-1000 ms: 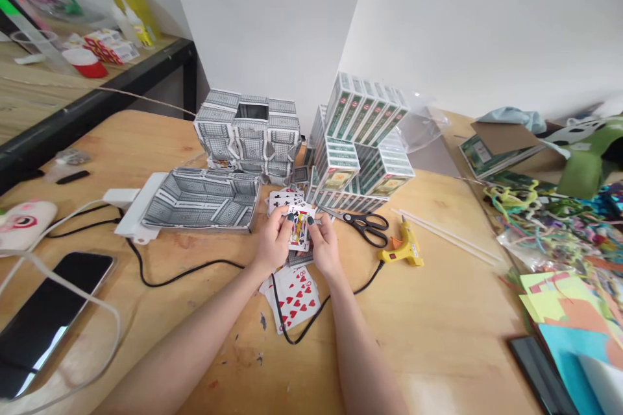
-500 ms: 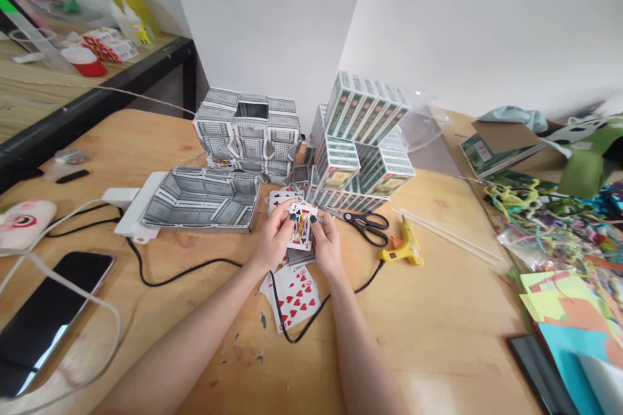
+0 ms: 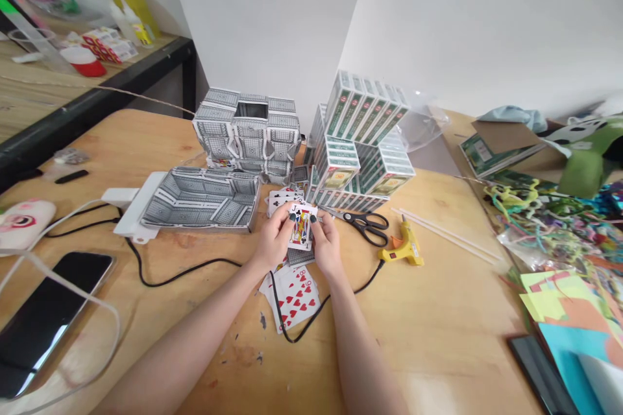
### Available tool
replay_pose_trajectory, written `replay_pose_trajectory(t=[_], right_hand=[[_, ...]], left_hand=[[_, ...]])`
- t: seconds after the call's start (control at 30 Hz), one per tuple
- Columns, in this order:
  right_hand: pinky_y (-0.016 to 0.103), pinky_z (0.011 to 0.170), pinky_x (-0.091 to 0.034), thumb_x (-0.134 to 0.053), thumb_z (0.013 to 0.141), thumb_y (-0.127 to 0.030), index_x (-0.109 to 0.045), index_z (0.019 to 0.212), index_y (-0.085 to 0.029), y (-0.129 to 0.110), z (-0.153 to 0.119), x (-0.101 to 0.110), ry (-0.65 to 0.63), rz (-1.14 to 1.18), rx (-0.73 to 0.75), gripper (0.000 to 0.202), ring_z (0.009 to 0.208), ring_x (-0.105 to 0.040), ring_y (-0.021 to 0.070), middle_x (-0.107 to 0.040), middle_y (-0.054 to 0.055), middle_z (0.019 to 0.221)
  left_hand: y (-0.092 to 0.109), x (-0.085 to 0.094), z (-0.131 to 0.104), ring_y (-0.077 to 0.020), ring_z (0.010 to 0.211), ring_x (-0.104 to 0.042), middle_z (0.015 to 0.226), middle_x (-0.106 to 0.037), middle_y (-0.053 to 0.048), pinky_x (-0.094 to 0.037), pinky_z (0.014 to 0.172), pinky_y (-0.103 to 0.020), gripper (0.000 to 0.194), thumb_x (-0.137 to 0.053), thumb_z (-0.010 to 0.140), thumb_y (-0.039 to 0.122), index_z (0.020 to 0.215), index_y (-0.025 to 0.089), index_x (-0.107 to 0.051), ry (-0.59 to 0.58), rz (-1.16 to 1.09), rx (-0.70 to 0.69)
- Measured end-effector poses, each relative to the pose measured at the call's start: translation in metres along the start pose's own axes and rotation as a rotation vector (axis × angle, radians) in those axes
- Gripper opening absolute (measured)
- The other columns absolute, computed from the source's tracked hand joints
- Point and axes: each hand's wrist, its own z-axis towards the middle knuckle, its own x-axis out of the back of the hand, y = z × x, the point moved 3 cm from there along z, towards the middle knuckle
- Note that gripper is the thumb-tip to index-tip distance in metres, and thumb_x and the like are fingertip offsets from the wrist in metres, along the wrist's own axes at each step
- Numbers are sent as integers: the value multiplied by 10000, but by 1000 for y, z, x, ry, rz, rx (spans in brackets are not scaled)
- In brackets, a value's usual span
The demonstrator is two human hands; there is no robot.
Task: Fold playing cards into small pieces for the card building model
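A jack of clubs playing card (image 3: 302, 231) is held face up between my left hand (image 3: 275, 237) and my right hand (image 3: 326, 243), a thumb of each pressed on its face. Whether other cards lie beneath it in my grip, I cannot tell. Loose playing cards (image 3: 298, 298), hearts on top, are spread on the table below my hands, with a black cord across them. More cards (image 3: 277, 200) lie just beyond my left hand. An open tray built of playing cards (image 3: 204, 198) stands to the left. Scissors (image 3: 366, 225) lie right of my right hand.
A card-built structure (image 3: 250, 133) stands at the back, beside stacked card boxes (image 3: 360, 142). A yellow glue gun (image 3: 405, 244) and white glue sticks (image 3: 445, 237) lie to the right. A phone (image 3: 53, 318) and white cable are at left; coloured paper (image 3: 569, 331) is at right.
Both hands stay almost where they were, still gripping the jack. Fingers of my left hand have drawn down slightly at the card's top edge, showing more of the cards behind.
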Motion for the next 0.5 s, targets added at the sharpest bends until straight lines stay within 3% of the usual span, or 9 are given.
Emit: replay_pose_trajectory(t=[0.2,0.5], right_hand=[[230,501,-400,-527,772,-412,-508,892,-223,-2,0,0,2,-10,9,225,567,-494,132,-565,-18,683],[232,503,-396,-531,777,-418,-520,892,-221,0,0,0,-7,17,19,228,599,-502,137,-560,-9,711]], left_hand=[[0,0,1,-184,913,-578,1021,-625,-78,-459,785,-285,362,-448,824,271,1162,158,-512,7,-9,-1],[-4,1,0,-172,847,-587,973,-635,-67,-467,736,-272,347,-439,834,251,1159,164,-523,14,35,2]])
